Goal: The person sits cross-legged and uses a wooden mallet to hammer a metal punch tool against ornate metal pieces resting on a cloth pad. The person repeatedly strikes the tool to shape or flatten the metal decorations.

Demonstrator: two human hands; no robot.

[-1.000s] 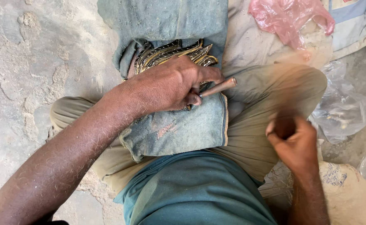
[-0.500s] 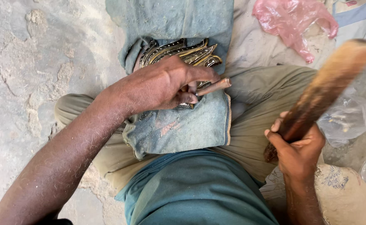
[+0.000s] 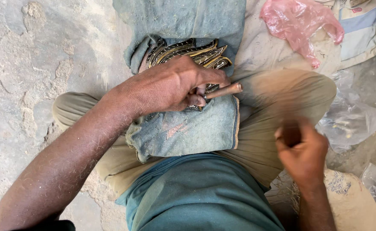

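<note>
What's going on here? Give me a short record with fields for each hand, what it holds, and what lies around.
Left hand: grips a small brown rod-like tool, pressed on a stack of curved metal strips
Right hand: closed on a blurred wooden club
Lap: folded blue denim cloth under the strips
Ground: cracked sandy floor
Nearby: pink plastic bag, clear plastic bag

Motion blur smears the wooden stick [image 3: 282, 100] above the right hand [image 3: 303, 156].

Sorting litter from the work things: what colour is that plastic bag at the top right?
Pink, crumpled plastic bag, seen in the head view.
</note>
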